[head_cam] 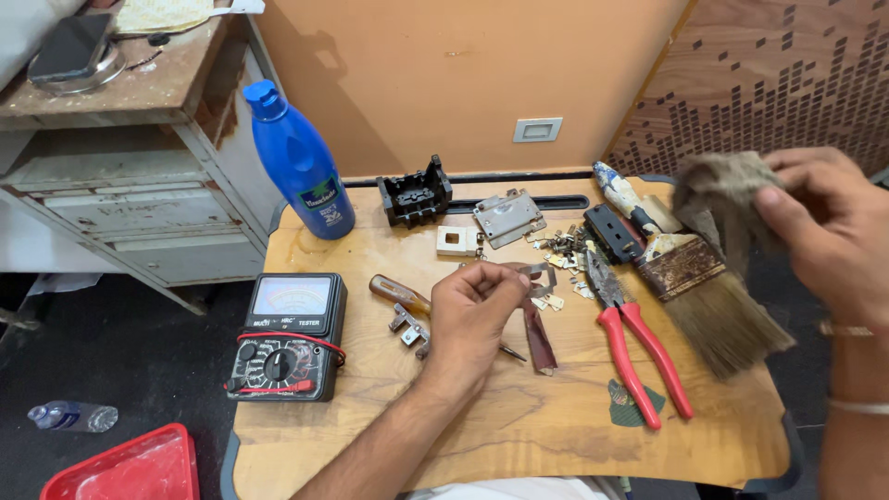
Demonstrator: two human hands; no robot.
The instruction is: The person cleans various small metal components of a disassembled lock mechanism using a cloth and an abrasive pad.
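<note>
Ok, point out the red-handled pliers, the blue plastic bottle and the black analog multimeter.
Red-handled pliers [639, 347]: head view, on a red handle.
Blue plastic bottle [301, 162]: head view, mid-body.
Black analog multimeter [289, 338]: head view, on its front face.

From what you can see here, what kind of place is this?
Probably a small home repair corner for electrical parts, not a proper workshop. A wooden table carries an analog multimeter, red-handled pliers and loose metal switch pieces. The left hand holds a small metal part; the right hand holds a cloth.
</note>
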